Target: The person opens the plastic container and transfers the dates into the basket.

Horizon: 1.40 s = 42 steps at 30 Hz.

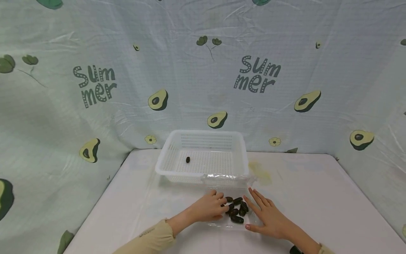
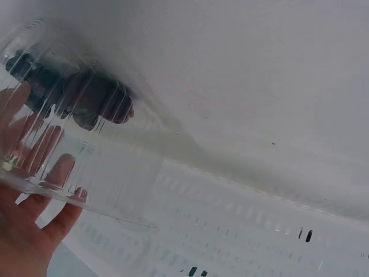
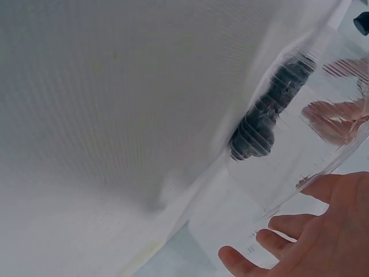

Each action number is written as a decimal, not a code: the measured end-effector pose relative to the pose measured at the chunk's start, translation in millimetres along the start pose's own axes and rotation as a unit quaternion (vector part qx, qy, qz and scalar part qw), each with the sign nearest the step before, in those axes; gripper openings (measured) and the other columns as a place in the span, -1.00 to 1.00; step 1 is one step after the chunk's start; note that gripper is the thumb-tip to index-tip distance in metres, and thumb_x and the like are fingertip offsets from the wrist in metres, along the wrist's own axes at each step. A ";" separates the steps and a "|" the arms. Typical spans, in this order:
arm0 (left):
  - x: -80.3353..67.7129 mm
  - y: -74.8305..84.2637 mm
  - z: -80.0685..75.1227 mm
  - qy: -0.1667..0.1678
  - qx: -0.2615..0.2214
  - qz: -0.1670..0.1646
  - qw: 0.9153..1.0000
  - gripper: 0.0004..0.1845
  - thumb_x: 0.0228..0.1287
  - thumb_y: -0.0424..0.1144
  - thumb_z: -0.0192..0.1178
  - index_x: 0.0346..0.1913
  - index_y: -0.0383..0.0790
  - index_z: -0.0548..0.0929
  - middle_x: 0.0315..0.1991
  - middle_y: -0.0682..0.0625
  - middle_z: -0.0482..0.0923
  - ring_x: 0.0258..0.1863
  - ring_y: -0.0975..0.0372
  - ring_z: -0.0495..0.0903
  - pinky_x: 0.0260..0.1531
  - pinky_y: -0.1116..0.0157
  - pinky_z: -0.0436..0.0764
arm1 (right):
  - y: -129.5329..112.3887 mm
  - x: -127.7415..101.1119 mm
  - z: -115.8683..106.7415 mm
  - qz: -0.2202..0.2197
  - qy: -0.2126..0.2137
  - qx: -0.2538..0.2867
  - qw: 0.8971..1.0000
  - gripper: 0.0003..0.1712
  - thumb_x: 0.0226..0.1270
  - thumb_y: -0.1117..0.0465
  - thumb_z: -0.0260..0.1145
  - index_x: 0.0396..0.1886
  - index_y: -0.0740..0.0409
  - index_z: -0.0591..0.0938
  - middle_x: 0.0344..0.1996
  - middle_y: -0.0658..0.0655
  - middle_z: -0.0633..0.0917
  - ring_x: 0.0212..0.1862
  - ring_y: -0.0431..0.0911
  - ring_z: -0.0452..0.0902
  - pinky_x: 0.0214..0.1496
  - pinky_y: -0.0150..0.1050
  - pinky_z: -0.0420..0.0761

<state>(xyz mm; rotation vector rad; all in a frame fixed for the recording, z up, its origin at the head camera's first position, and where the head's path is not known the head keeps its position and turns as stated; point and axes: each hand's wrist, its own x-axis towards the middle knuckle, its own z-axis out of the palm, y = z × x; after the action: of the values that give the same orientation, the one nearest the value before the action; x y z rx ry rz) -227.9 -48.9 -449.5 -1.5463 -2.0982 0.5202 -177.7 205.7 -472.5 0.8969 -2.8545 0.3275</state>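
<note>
A clear plastic tray (image 1: 222, 211) of dark dates (image 1: 236, 210) is steadied on the worktop (image 1: 317, 204), just before the white basket (image 1: 203, 155). The tray is clasped by the left hand (image 1: 209, 208); the right hand (image 1: 266, 215) lies flat beside it, fingers straight. Dates could be spilled if the flimsy tray were tipped unevenly.
</note>
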 end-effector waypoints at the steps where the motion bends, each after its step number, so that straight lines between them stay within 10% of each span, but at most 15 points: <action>1: 2.2 0.5 1.7 -0.003 -0.004 -0.001 1.000 -0.78 0.11 0.12 0.08 -0.21 0.18 0.53 -0.28 0.25 0.50 -0.32 0.36 0.38 -0.34 0.40 0.32 | 0.1 -0.3 -0.1 0.000 0.000 0.002 1.000 -0.08 0.09 -0.31 0.11 0.35 0.07 0.14 0.36 0.29 0.06 0.34 0.18 -0.02 0.08 0.16 0.27; 18: 15.5 3.3 18.0 -0.062 -0.014 -0.026 0.998 -0.84 0.10 0.02 0.14 -0.24 0.16 0.54 -0.29 0.28 0.57 -0.29 0.35 0.46 -0.24 0.37 0.44 | -1.4 0.8 -0.6 0.003 -0.011 -0.009 1.000 -0.08 0.10 -0.35 0.04 0.36 0.05 0.12 0.36 0.28 0.04 0.36 0.18 -0.04 0.13 0.15 0.24; 32: 14.0 2.2 17.5 -0.023 -0.001 -0.018 1.000 -0.85 0.03 0.04 0.19 -0.31 0.19 0.52 -0.39 0.30 0.56 -0.38 0.37 0.41 -0.42 0.42 0.30 | -1.4 1.9 0.6 0.001 -0.015 -0.011 1.000 -0.08 0.11 -0.36 0.02 0.36 0.03 0.10 0.36 0.29 0.04 0.36 0.18 -0.04 0.12 0.15 0.25; 42: -3.9 -8.1 -12.7 0.006 0.001 -0.028 1.000 -0.81 0.08 0.08 0.13 -0.29 0.13 0.49 -0.41 0.26 0.49 -0.39 0.37 0.35 -0.34 0.41 0.32 | -0.9 2.6 1.1 0.005 -0.014 0.000 1.000 -0.08 0.09 -0.30 0.11 0.35 0.07 0.14 0.36 0.30 0.03 0.35 0.20 -0.03 0.10 0.18 0.25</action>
<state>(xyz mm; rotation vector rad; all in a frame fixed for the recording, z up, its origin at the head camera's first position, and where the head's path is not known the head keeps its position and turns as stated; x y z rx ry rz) -225.8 -54.7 -435.2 -1.4803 -2.1244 0.4919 -179.4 203.2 -472.9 0.8956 -2.8851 0.3199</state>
